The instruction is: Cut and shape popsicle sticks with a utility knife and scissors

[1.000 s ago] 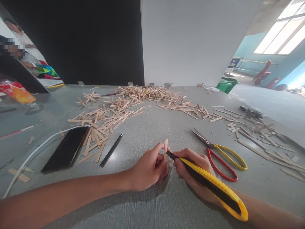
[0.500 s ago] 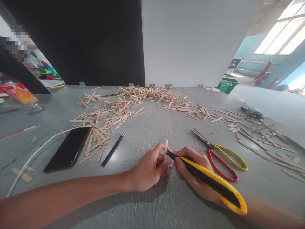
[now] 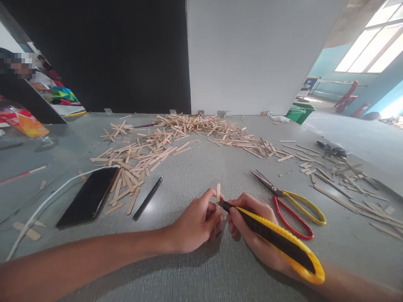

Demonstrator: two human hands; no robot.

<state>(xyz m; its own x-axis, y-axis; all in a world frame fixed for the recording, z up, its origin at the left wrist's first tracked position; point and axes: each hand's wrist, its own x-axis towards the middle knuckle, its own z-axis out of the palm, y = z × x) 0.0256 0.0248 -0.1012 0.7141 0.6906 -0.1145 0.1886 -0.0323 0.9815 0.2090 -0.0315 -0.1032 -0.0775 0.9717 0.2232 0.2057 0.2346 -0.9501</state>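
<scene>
At the far left I record a bottle (image 3: pixel 23 121) with a red and orange label; whether it stands or lies I cannot tell. Nearer me is a thin red and pale rod (image 3: pixel 23 175). A white cable (image 3: pixel 40 204) curves over two short flat wood pieces (image 3: pixel 30 233) and reaches the upper end of a dark phone (image 3: pixel 88 197). Just beside the phone begins a heap of flat wooden sticks (image 3: pixel 135 155), arching across the far side of the grey table (image 3: pixel 195 167) in front of a black panel (image 3: pixel 126 54) and a white panel (image 3: pixel 252 54). A black pen (image 3: pixel 147 198) lies between the phone and my left hand (image 3: pixel 198 222). My left fingers are closed on a single wooden stick (image 3: pixel 218 191), held upright above the table, its rounded tip clear of my grip. The blade end of a yellow and black cutter (image 3: pixel 280 243) is at this stick; exact contact is too small to confirm. My right hand (image 3: pixel 260 222) is wrapped around the cutter near its front. Closest obstruction on that side: scissors (image 3: pixel 277 191) with one red and one yellow handle, just beside my right hand. Farther right lie scattered wood strips (image 3: pixel 355 188), a dark object (image 3: pixel 332 148) I cannot identify, and, beyond the table, a green bin (image 3: pixel 302 112).
</scene>
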